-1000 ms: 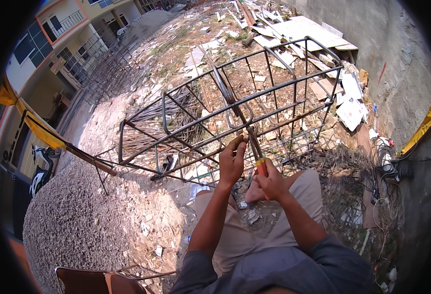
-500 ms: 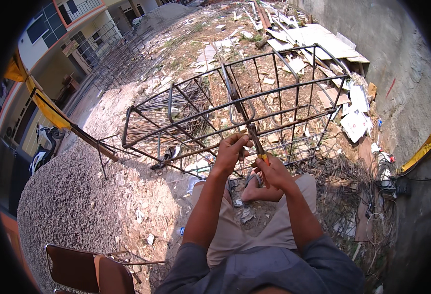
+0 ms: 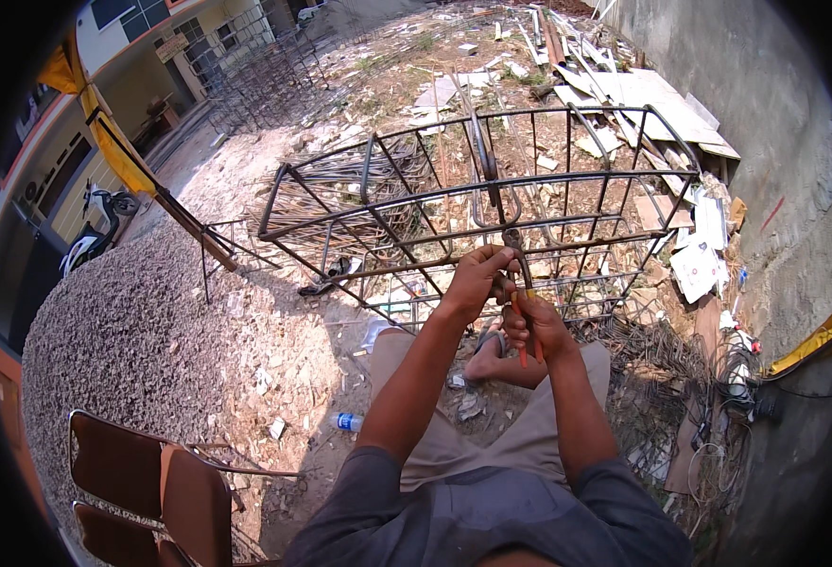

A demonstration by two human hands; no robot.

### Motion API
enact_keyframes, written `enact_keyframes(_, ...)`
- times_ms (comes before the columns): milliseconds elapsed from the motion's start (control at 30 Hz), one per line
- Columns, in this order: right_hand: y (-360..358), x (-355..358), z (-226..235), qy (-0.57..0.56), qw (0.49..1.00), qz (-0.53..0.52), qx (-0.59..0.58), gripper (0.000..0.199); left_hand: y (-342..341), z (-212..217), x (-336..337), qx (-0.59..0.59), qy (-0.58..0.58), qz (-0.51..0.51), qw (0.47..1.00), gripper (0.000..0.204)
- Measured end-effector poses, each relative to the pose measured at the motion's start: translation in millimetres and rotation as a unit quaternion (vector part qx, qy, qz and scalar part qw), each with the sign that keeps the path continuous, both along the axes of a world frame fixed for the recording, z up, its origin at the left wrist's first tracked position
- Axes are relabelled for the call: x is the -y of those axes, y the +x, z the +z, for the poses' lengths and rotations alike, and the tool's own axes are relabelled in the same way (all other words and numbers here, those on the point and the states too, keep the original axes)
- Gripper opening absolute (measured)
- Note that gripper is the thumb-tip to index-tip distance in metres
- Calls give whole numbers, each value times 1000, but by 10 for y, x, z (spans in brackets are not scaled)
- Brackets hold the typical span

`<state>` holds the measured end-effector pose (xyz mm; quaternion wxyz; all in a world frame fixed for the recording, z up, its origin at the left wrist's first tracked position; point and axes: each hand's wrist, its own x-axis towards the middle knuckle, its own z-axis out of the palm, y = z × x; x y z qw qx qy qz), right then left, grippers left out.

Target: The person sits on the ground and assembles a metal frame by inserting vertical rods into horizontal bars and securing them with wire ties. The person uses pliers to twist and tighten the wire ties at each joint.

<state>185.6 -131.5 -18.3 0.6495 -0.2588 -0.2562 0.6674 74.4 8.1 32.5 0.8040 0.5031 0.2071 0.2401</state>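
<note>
My right hand [image 3: 546, 329] is closed around the handles of tower pincers [image 3: 528, 274], whose red-orange grips show below the fingers. The dark pincer head points away from me, up against the near bars of a rebar cage [image 3: 416, 192]. Close beside it on the left, my left hand [image 3: 478, 283] is closed with thumb and fingertips pinched together. Whatever it pinches is too small to make out. The long cage of dark steel bars and stirrups lies across in front of my knees.
Bundled steel rods [image 3: 340, 203] lie behind the cage. A gravel heap [image 3: 123, 350] and brown chairs [image 3: 194, 501] are at left, near a plastic bottle [image 3: 348, 421]. White board scraps [image 3: 657, 99] and tangled wire [image 3: 657, 354] lie by the concrete wall [image 3: 785, 161] at right.
The view has swung slightly left, so the cage appears farther right. The pincers' red-orange grips now show below my right hand. My left hand stays pinched beside the tool.
</note>
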Motion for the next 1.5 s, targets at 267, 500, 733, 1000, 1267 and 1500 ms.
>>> enact_keyframes(267, -173, -152, -23, -73, 940, -163, 290, 37, -48, -123, -55, -9, 43, 29, 999, 22)
enact_keyframes(500, -172, -56, 281, -112, 784, -261, 552, 43, -23, -155, -29, 5, 45, 7, 999, 19)
enact_keyframes(733, 94, -186, -319, -46, 897, -194, 395, 52, 105, -149, 61, -9, 44, 23, 999, 20)
enact_keyframes(1000, 9, -325, -306, -85, 892, -237, 377, 31, -16, -194, -85, 23, 110, 23, 993, 18)
enact_keyframes(1267, -69, -122, 205, -140, 787, -256, 543, 32, 45, -262, -52, 26, 109, 32, 993, 17)
enact_keyframes(1500, -115, -152, 301, -170, 850, -208, 453, 54, 37, -192, -20, 24, 65, 16, 997, 15)
